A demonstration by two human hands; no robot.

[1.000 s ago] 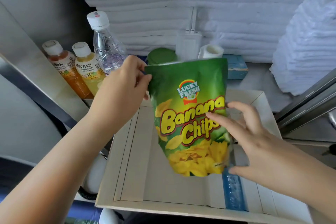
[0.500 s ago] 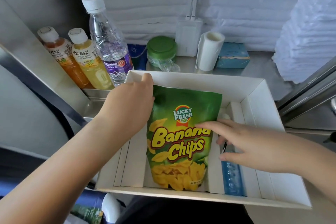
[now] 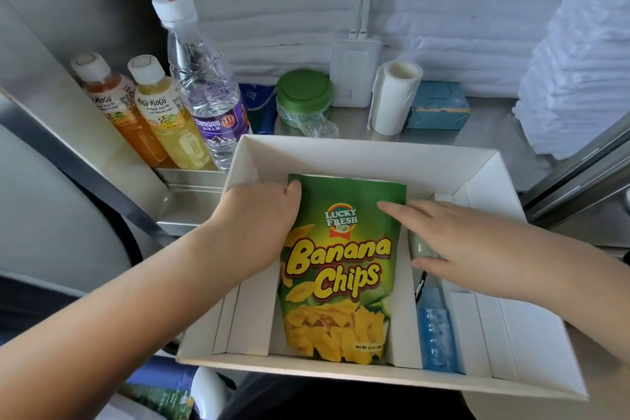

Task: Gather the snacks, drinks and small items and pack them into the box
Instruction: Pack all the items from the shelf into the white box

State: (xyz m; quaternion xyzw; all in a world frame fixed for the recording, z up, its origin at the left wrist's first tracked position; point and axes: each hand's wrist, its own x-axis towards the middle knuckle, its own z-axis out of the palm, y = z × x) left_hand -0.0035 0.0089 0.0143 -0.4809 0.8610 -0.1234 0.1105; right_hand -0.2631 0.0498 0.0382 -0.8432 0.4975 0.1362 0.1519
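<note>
Banana chips bag (image 3: pixel 341 266): aloft a second ago, now flat in the box (image 3: pixel 358 153), middle compartment. Left hand (image 3: pixel 259 218) grips its top corner; right hand (image 3: pixel 470 249) presses it, fingers straight. Bottles (image 3: pixel 167 119) await packing.

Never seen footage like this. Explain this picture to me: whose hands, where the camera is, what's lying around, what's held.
There is no machine: these are a person's two bare hands, filmed by one wide-angle camera worn on the head, looking forward and down. The left hand grips the top left corner of the banana chips bag, which lies in the middle compartment of the white box. The right hand rests flat, fingers straight, on the bag's right edge. A blue item lies in the compartment to the right. Behind and left of the box stand an orange juice bottle, a yellow juice bottle, a water bottle, a green-lidded jar, a paper roll, a white device and a blue carton.
</note>
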